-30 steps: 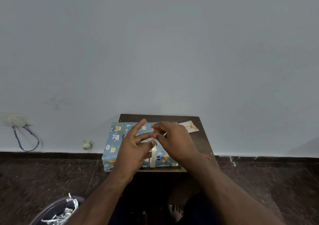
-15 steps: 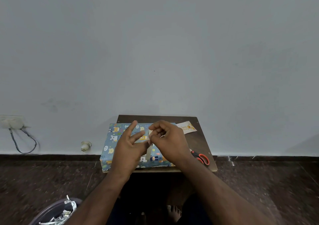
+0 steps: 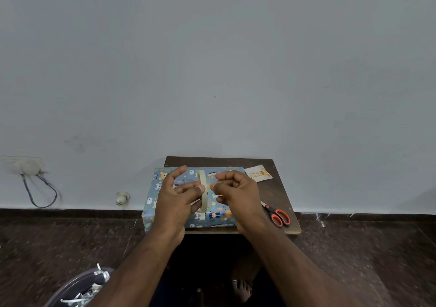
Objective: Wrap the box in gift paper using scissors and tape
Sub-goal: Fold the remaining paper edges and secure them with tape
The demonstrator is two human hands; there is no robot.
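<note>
Two hands over one wrapped box (image 3: 162, 196), left hand (image 3: 173, 203) gripping one tape roll (image 3: 203, 193), right hand (image 3: 238, 194) fingers pinching its end, one scissors (image 3: 278, 216)

A small dark wooden table (image 3: 280, 188) is standing against the pale wall, on a dark speckled floor (image 3: 365, 259). A box wrapped in blue animal-print paper (image 3: 162, 203) is lying flat on the table's left side, its left edge overhanging the tabletop. A small printed card (image 3: 258, 173) is sitting near the far right corner, and orange-handled scissors (image 3: 277, 214) are lying near the front right edge, just beside the box.
</note>
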